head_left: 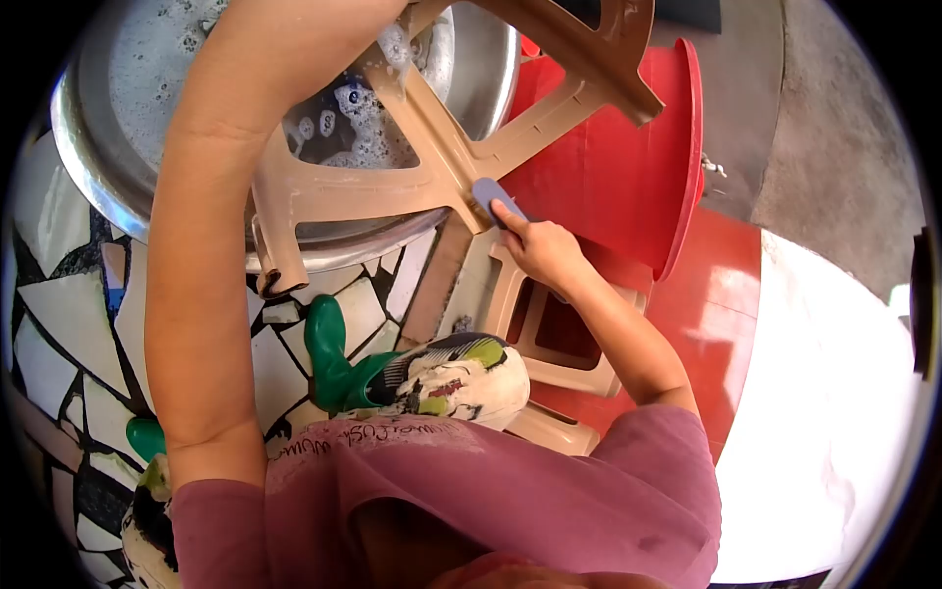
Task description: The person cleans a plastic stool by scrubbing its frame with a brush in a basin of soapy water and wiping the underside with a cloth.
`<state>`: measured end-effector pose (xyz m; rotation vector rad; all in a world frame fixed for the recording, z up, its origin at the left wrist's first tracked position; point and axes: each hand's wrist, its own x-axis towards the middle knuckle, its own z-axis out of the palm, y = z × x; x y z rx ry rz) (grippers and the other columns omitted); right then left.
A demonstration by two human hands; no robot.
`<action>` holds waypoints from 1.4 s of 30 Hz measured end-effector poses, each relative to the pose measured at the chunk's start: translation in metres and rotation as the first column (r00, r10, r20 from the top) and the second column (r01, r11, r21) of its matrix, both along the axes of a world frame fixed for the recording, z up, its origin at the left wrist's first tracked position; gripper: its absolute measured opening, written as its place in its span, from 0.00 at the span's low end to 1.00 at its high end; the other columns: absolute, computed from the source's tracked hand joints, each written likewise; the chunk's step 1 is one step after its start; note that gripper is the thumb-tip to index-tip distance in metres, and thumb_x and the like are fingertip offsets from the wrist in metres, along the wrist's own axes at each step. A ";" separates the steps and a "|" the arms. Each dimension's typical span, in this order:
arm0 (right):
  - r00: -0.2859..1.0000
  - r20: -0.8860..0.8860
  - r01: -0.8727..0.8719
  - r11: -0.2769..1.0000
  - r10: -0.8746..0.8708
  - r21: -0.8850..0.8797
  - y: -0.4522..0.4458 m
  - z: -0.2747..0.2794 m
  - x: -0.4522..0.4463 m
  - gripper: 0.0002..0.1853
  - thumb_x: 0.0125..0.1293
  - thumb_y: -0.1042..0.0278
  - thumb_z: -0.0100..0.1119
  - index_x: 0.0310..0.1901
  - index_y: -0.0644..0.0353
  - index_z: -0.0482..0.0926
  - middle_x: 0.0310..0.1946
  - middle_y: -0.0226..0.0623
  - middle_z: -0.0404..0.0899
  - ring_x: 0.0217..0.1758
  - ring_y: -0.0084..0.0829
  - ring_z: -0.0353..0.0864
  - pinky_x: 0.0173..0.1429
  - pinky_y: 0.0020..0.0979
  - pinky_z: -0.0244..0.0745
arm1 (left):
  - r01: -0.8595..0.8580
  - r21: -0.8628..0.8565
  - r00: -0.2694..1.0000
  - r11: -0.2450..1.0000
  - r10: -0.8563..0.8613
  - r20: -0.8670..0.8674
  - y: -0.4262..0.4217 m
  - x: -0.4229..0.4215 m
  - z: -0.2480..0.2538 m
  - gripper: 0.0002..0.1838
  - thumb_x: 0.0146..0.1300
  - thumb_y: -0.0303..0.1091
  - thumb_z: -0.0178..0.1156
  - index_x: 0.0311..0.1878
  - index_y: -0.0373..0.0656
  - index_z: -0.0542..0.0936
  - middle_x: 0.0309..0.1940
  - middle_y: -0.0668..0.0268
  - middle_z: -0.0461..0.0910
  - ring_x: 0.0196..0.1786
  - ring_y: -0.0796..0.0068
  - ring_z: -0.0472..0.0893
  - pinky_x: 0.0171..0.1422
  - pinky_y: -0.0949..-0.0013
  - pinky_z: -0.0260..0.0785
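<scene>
My right hand (538,250) is closed round a grey-purple brush (498,200), its head against the edge of a tan plastic piece (446,137). That piece has wide openings between its arms and lies tilted over a metal basin (74,128) of soapy water. White suds (395,47) cling to its upper part. My left arm reaches up across the basin to the top of the view. The fingers of my left hand are outside the frame.
A large red tub (599,147) lies right of the basin. Another tan plastic piece (589,378) rests on the red floor (711,334) by my knee. My green boot (329,344) stands on broken-tile flooring (59,314). Grey concrete (834,157) is at upper right.
</scene>
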<state>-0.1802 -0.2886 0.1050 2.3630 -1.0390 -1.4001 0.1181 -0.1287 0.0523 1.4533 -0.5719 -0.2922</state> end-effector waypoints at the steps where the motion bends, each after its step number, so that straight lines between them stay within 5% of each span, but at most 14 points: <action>1: 0.999 0.011 -0.034 0.998 0.035 -0.053 -0.002 0.003 0.000 0.26 0.68 0.54 0.47 0.68 0.36 0.63 0.32 0.52 0.82 0.34 0.50 0.83 0.40 0.50 0.78 | -0.011 0.034 0.999 0.999 0.010 0.038 -0.002 0.001 -0.001 0.14 0.53 0.28 0.49 0.39 0.35 0.80 0.24 0.50 0.79 0.27 0.61 0.79 0.37 0.62 0.71; 8: 0.961 0.211 -0.177 0.984 0.181 -0.035 -0.085 -0.100 0.040 0.24 0.68 0.57 0.44 0.65 0.40 0.68 0.38 0.53 0.81 0.41 0.53 0.81 0.47 0.49 0.75 | 0.205 -0.022 0.972 0.978 -0.206 -0.111 0.010 -0.001 0.021 0.13 0.53 0.28 0.49 0.39 0.34 0.78 0.25 0.47 0.79 0.29 0.51 0.80 0.39 0.59 0.72; 11: 0.953 0.285 -0.097 0.994 0.105 -0.042 -0.135 -0.163 0.109 0.22 0.68 0.58 0.41 0.62 0.44 0.70 0.45 0.52 0.80 0.47 0.54 0.80 0.53 0.46 0.74 | 0.123 -0.066 0.992 0.990 -0.120 0.051 -0.018 -0.002 -0.022 0.15 0.52 0.26 0.49 0.43 0.35 0.78 0.27 0.48 0.79 0.31 0.52 0.80 0.40 0.61 0.72; 13: 0.942 0.322 -0.065 0.993 0.093 -0.097 -0.138 -0.182 0.125 0.22 0.68 0.58 0.41 0.61 0.46 0.71 0.46 0.52 0.80 0.48 0.54 0.80 0.55 0.46 0.72 | 0.111 -0.012 0.982 0.994 -0.112 -0.149 -0.012 -0.002 -0.011 0.17 0.52 0.26 0.49 0.45 0.36 0.78 0.28 0.47 0.79 0.31 0.54 0.80 0.40 0.62 0.72; 17: 0.956 0.288 -0.059 0.998 0.061 -0.016 -0.087 -0.109 0.056 0.22 0.68 0.58 0.39 0.63 0.46 0.68 0.44 0.53 0.81 0.46 0.54 0.80 0.52 0.50 0.73 | 0.108 0.063 0.992 0.992 -0.104 -0.074 -0.012 -0.008 0.011 0.22 0.49 0.24 0.49 0.50 0.37 0.78 0.29 0.48 0.79 0.32 0.57 0.80 0.41 0.63 0.72; 20: 0.977 0.157 0.134 0.987 -0.147 0.092 -0.056 -0.039 0.017 0.27 0.67 0.58 0.42 0.69 0.41 0.63 0.46 0.53 0.80 0.48 0.52 0.80 0.54 0.45 0.73 | 0.099 0.049 0.993 0.994 -0.095 -0.073 -0.022 -0.008 0.015 0.21 0.52 0.29 0.51 0.51 0.37 0.79 0.30 0.50 0.81 0.33 0.61 0.81 0.41 0.65 0.72; 23: 0.966 0.143 0.187 0.962 -0.217 0.198 -0.061 -0.048 0.020 0.28 0.67 0.58 0.42 0.70 0.42 0.61 0.48 0.53 0.79 0.50 0.50 0.79 0.56 0.43 0.73 | 0.095 0.166 0.995 0.982 -0.096 -0.005 -0.024 -0.004 -0.021 0.21 0.57 0.33 0.53 0.54 0.40 0.78 0.29 0.60 0.77 0.32 0.70 0.76 0.41 0.69 0.69; 25: 0.990 0.093 0.087 0.981 -0.105 0.173 -0.084 -0.087 0.058 0.29 0.66 0.60 0.43 0.71 0.43 0.60 0.52 0.53 0.77 0.56 0.49 0.76 0.60 0.41 0.69 | 0.138 0.257 0.990 0.956 -0.142 -0.004 -0.023 0.005 -0.029 0.25 0.57 0.31 0.52 0.60 0.43 0.76 0.28 0.68 0.73 0.31 0.78 0.71 0.39 0.74 0.66; 28: 0.973 0.207 0.060 0.979 -0.101 0.195 -0.141 -0.178 0.117 0.29 0.66 0.58 0.47 0.70 0.39 0.62 0.56 0.52 0.75 0.58 0.49 0.75 0.63 0.38 0.68 | 0.134 0.193 0.991 0.972 -0.127 -0.050 -0.018 0.001 -0.022 0.26 0.51 0.31 0.51 0.57 0.42 0.77 0.32 0.49 0.80 0.30 0.59 0.81 0.40 0.63 0.72; 31: 0.937 0.335 0.031 0.976 -0.103 0.213 -0.161 -0.229 0.168 0.28 0.64 0.55 0.49 0.67 0.44 0.67 0.57 0.51 0.74 0.58 0.49 0.75 0.64 0.38 0.68 | 0.002 0.153 1.000 0.988 -0.004 0.015 -0.019 -0.006 -0.030 0.26 0.52 0.30 0.52 0.58 0.41 0.77 0.33 0.49 0.81 0.31 0.59 0.81 0.42 0.65 0.72; 32: 0.893 0.446 -0.109 0.991 0.065 0.073 -0.176 -0.261 0.164 0.25 0.63 0.56 0.50 0.63 0.48 0.71 0.56 0.50 0.75 0.58 0.50 0.76 0.63 0.40 0.69 | -0.016 0.179 1.000 0.984 0.013 0.015 -0.019 -0.006 -0.033 0.27 0.52 0.29 0.52 0.58 0.40 0.76 0.33 0.50 0.81 0.32 0.61 0.80 0.43 0.67 0.72; 36: 0.835 0.548 0.008 0.997 -0.049 0.077 -0.170 -0.277 0.168 0.25 0.61 0.58 0.51 0.61 0.51 0.72 0.51 0.50 0.79 0.55 0.48 0.78 0.60 0.42 0.72 | 0.014 0.152 0.998 0.988 -0.005 -0.061 -0.015 -0.013 -0.041 0.26 0.55 0.27 0.51 0.60 0.38 0.75 0.28 0.63 0.76 0.31 0.77 0.75 0.39 0.73 0.68; 38: 0.892 0.439 0.095 0.994 -0.109 0.052 -0.156 -0.274 0.170 0.25 0.60 0.58 0.50 0.61 0.51 0.72 0.50 0.50 0.79 0.53 0.49 0.79 0.59 0.42 0.72 | 0.006 0.095 0.997 0.995 0.001 -0.082 -0.015 -0.017 -0.046 0.25 0.56 0.26 0.50 0.60 0.37 0.75 0.27 0.66 0.75 0.30 0.79 0.73 0.38 0.75 0.67; 42: 0.791 0.568 0.018 0.935 -0.230 0.353 -0.122 -0.292 0.156 0.26 0.60 0.59 0.49 0.62 0.49 0.73 0.52 0.51 0.78 0.55 0.51 0.77 0.60 0.42 0.71 | 0.046 0.008 0.982 0.999 -0.044 -0.185 -0.012 -0.018 -0.058 0.23 0.59 0.27 0.47 0.58 0.35 0.75 0.26 0.73 0.69 0.26 0.86 0.65 0.31 0.80 0.58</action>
